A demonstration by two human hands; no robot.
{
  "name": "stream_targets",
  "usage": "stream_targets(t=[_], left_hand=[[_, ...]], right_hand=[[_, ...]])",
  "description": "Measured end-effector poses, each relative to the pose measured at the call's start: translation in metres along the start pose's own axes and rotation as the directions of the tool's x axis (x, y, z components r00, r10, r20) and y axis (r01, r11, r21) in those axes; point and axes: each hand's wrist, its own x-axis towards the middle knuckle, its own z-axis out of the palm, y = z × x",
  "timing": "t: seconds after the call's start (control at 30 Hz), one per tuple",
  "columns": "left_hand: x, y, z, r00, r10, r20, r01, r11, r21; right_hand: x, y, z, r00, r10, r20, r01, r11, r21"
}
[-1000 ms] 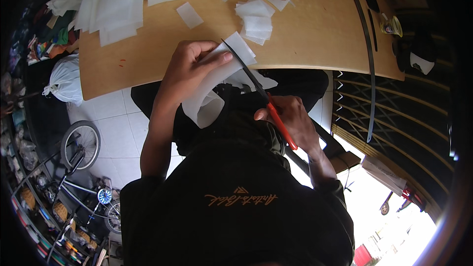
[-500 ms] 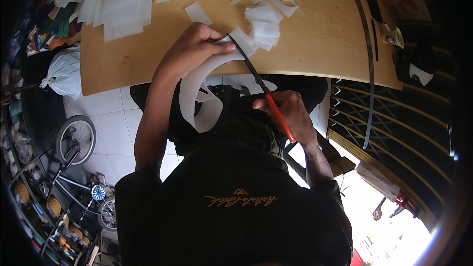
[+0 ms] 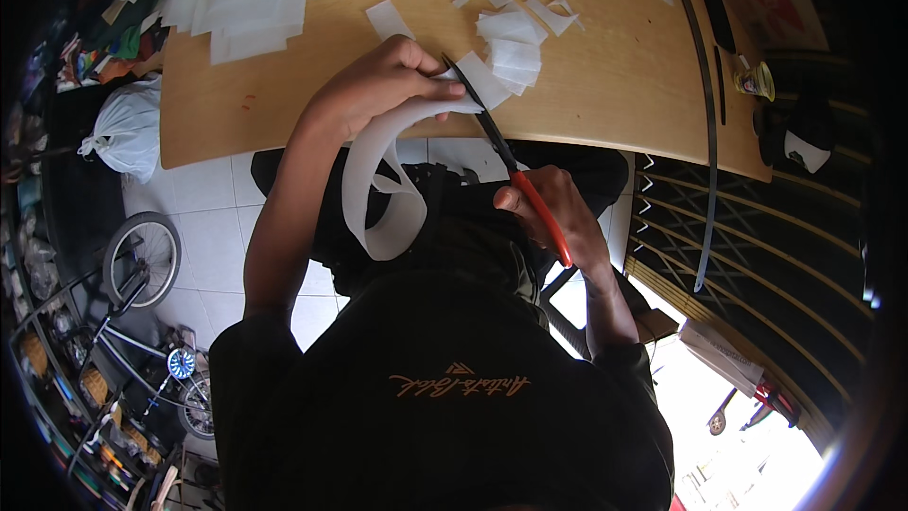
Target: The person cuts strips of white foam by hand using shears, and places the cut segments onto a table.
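My left hand (image 3: 383, 80) pinches a long white strip (image 3: 397, 238) between thumb and fingers near the table's front edge. The strip looks like thin sheet material, and its rest curls down in a loop over my lap. My right hand (image 3: 572, 218) is closed around scissors (image 3: 541, 210) with red handles and dark blades. These blades lie across the strip just right of my left fingertips. A short white end (image 3: 484, 78) shows beyond them; whether it is cut through I cannot tell. Small cut white pieces (image 3: 515, 49) lie in a loose pile behind the blades.
Stacked white sheets (image 3: 251, 0) cover the back left of the wooden table (image 3: 227, 123). A long dark metal ruler (image 3: 711, 132) overhangs its right side, near a small yellow cup (image 3: 757, 81). A white bag (image 3: 128, 132) and a bicycle (image 3: 142, 260) stand left.
The scissors and my left hand have shifted slightly against the strip, and the blades look a little more apart. The strip's loop hangs a bit wider. The whole view has moved slightly.
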Motion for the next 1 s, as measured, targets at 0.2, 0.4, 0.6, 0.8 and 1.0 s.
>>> stream_targets(t=[0.2,0.4,0.6,0.8,1.0], left_hand=[[0.003,-0.002,0.002,1.0,-0.01,-0.018,0.01,1.0,0.023],[0.007,-0.006,0.0,1.0,-0.011,-0.001,0.011,0.999,0.037],[0.008,-0.008,-0.001,1.0,-0.007,0.002,0.007,0.996,0.092],[0.004,-0.004,0.001,1.0,-0.005,-0.01,0.006,0.994,0.113],[-0.007,-0.008,0.004,0.993,0.078,-0.092,-0.07,0.993,0.092]], right_hand=[[0.002,-0.009,0.002,0.995,0.096,-0.037,-0.095,0.995,0.014],[0.001,-0.007,0.002,0.995,0.094,-0.039,-0.094,0.996,0.006],[0.0,-0.009,0.001,0.988,0.138,-0.065,-0.139,0.99,-0.013],[-0.006,-0.013,-0.001,0.966,0.256,0.023,-0.256,0.946,0.201],[-0.018,0.001,0.004,0.998,0.058,0.024,-0.063,0.944,0.324]])
